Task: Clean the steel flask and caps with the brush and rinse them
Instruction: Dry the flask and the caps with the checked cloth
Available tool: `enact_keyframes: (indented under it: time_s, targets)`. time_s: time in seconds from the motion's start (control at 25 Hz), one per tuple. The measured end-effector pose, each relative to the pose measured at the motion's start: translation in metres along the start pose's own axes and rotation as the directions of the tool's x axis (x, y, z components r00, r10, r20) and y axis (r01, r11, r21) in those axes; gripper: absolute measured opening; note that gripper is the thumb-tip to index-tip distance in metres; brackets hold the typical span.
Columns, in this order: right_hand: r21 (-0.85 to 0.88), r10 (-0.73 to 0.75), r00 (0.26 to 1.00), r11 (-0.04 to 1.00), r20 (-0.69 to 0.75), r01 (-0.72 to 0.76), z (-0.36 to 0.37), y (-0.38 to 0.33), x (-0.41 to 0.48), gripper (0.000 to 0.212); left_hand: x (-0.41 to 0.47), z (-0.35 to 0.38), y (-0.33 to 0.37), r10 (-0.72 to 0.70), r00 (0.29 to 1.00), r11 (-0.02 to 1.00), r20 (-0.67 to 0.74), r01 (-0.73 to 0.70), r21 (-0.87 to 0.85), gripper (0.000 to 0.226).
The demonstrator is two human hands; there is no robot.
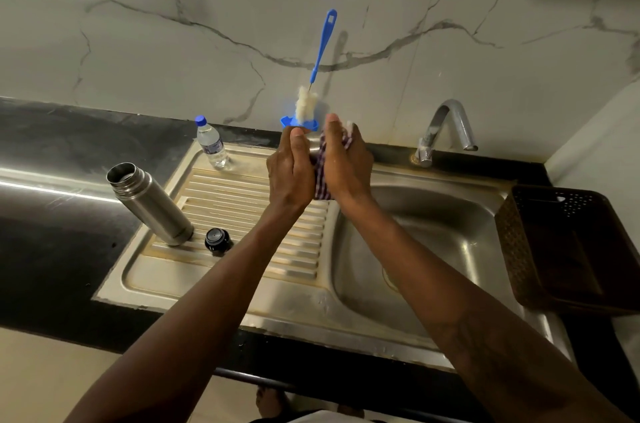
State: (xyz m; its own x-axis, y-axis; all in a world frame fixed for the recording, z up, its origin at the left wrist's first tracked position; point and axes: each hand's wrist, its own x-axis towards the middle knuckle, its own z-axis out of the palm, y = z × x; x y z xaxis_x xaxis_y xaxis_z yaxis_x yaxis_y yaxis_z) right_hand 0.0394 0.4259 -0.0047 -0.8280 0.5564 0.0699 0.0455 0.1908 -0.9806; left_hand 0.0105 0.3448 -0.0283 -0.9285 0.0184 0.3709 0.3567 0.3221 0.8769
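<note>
The cylindrical brushed-steel flask stands on its base at the left edge of the ribbed steel drainboard. Its long axis runs upright and its open mouth points up. A round black cap sits just beside its base.

The blue-handled bottle brush stands behind the sink in a blue plastic holder. Its white bristles are down and its handle points up along the marble wall.

Both hands are raised over the sink edge with a purple-and-white checked cloth between them. The left hand presses it with nearly straight fingers, and the right hand curls its fingers round it.
</note>
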Motion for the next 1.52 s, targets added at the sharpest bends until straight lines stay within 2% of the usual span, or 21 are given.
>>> enact_keyframes:
  time_s: [0.12, 0.2, 0.28, 0.36, 0.48, 0.56, 0.68, 0.76, 0.8, 0.84, 0.88, 0.92, 1.0, 1.04, 1.16, 1.24, 1.32, 1.36, 1.4, 1.44, 1.52]
  targets:
    - [-0.063, -0.518, 0.854, 0.852, 0.041, 0.52, -0.003, 0.009, -0.005, 0.038, 0.001, 0.004, -0.012, -0.024, 0.993, 0.984, 0.114, 0.003, 0.18, 0.033]
    - [-0.049, -0.594, 0.78, 0.789, 0.196, 0.613, -0.006, 0.019, 0.006, 0.039, -0.003, -0.001, -0.01, 0.028, 0.991, 0.996, 0.13, -0.039, 0.079, 0.03]
    - [-0.063, -0.57, 0.802, 0.807, 0.18, 0.588, -0.009, 0.014, 0.007, 0.034, -0.002, -0.002, -0.006, 0.101, 0.994, 0.995, 0.033, -0.101, -0.001, 0.031]
    - [-0.086, -0.485, 0.874, 0.872, -0.014, 0.483, -0.005, 0.005, 0.002, 0.036, 0.003, -0.003, 0.001, 0.212, 0.974, 0.975, -0.083, -0.204, 0.094, 0.029]
    - [-0.077, -0.023, 0.998, 0.997, -0.066, 0.018, 0.004, -0.004, 0.006, 0.046, 0.006, -0.009, 0.001, 0.335, 0.94, 0.94, -0.071, -0.327, 0.1, 0.035]
    - [-0.026, 0.25, 0.968, 0.968, 0.035, -0.25, 0.0, -0.005, 0.011, 0.046, -0.002, -0.013, -0.001, 0.381, 0.923, 0.922, -0.063, -0.374, 0.098, 0.032]
    - [0.056, 0.224, 0.974, 0.974, -0.046, -0.221, -0.001, -0.002, 0.013, 0.037, -0.005, -0.006, -0.006, 0.302, 0.953, 0.953, -0.025, -0.3, 0.043, 0.026]
    - [0.108, 0.073, 0.989, 0.992, -0.133, -0.058, -0.001, 0.001, 0.01, 0.028, -0.007, 0.004, -0.001, 0.005, 1.0, 0.977, 0.016, -0.001, -0.213, 0.025]
    - [0.098, -0.075, 0.985, 0.991, -0.156, 0.091, -0.002, 0.002, 0.008, 0.027, -0.005, 0.004, 0.011, -0.267, 0.959, 0.853, 0.093, 0.28, -0.441, 0.026]
    - [0.044, -0.269, 0.952, 0.96, -0.147, 0.278, -0.004, 0.005, 0.007, 0.029, -0.003, 0.003, 0.024, -0.466, 0.848, 0.591, 0.254, 0.512, -0.624, 0.03]
    - [-0.033, -0.471, 0.876, 0.882, -0.104, 0.47, -0.006, 0.01, 0.006, 0.031, -0.005, 0.001, 0.033, -0.523, 0.742, 0.325, 0.419, 0.628, -0.707, 0.038]
    - [-0.109, -0.643, 0.764, 0.763, -0.043, 0.637, -0.008, 0.016, 0.007, 0.033, -0.007, 0.001, 0.04, -0.507, 0.692, 0.147, 0.513, 0.656, -0.74, 0.045]
    - [-0.237, -0.793, 0.606, 0.579, 0.059, 0.78, -0.011, 0.025, 0.016, 0.039, -0.007, 0.004, 0.048, -0.487, 0.713, 0.094, 0.505, 0.617, -0.781, 0.053]
    - [-0.294, -0.793, 0.606, 0.565, 0.065, 0.771, -0.012, 0.027, 0.021, 0.043, -0.007, 0.003, 0.053, -0.5, 0.729, 0.152, 0.467, 0.605, -0.782, 0.058]
    - [-0.355, -0.679, 0.734, 0.682, 0.017, 0.639, -0.02, 0.017, 0.031, 0.052, -0.011, 0.007, 0.059, -0.566, 0.743, 0.437, 0.357, 0.637, -0.635, 0.053]
    - [-0.337, -0.536, 0.843, 0.8, -0.032, 0.496, -0.02, 0.007, 0.027, 0.051, -0.01, 0.008, 0.054, -0.514, 0.801, 0.575, 0.307, 0.587, -0.569, 0.044]
    - [-0.066, -0.1, 0.991, 0.993, -0.087, 0.094, -0.014, 0.007, 0.036, 0.053, -0.006, 0.004, 0.044, -0.362, 0.883, 0.703, 0.299, 0.469, -0.534, 0.035]
    - [0.183, 0.193, 0.981, 0.964, 0.015, -0.192, -0.013, 0.006, 0.042, 0.053, -0.003, 0.002, 0.038, -0.289, 0.904, 0.749, 0.315, 0.419, -0.513, 0.036]
    - [0.363, 0.369, 0.912, 0.837, 0.179, -0.41, -0.012, 0.008, 0.044, 0.058, 0.0, 0.0, 0.032, -0.239, 0.915, 0.784, 0.325, 0.38, -0.491, 0.037]
    - [0.456, 0.42, 0.854, 0.723, 0.307, -0.519, -0.011, 0.011, 0.046, 0.07, 0.002, -0.001, 0.028, -0.211, 0.919, 0.795, 0.334, 0.36, -0.488, 0.038]
    - [0.459, 0.415, 0.845, 0.711, 0.339, -0.533, -0.006, 0.013, 0.041, 0.074, 0.001, -0.001, 0.027, -0.233, 0.917, 0.775, 0.324, 0.376, -0.508, 0.044]
